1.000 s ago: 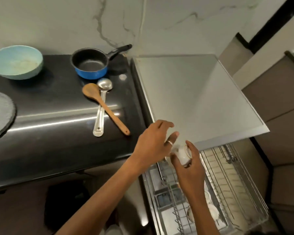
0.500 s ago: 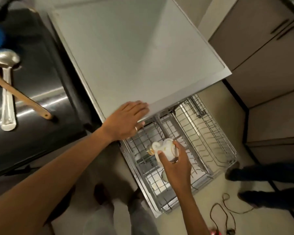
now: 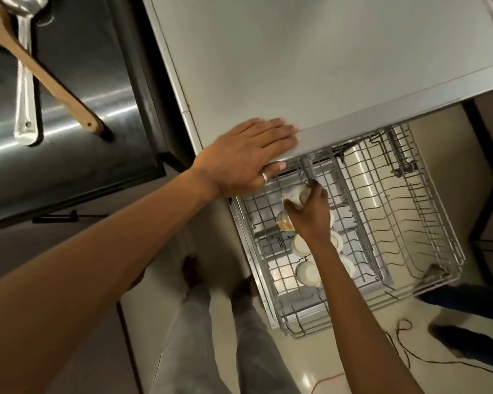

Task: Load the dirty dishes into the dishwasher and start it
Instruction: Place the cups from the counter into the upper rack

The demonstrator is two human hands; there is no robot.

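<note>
The dishwasher's wire rack is pulled out below the grey dishwasher top. My left hand rests flat on the front corner of that top, fingers straight. Low in the rack's left section, my right hand grips a small white cup near the rack's back. Several white cups sit upside down in the same section, one with a yellowish rim. Part of them is hidden by my right arm.
A wooden spoon and a steel ladle lie on the dark counter at the left. Another person's dark legs and shoes stand at the lower right, with cables on the floor. Cabinets flank the right side.
The view has tipped further down. My right hand has lowered the cup deeper into the rack, toward its back. My left hand has settled flat on the dishwasher top's corner.
</note>
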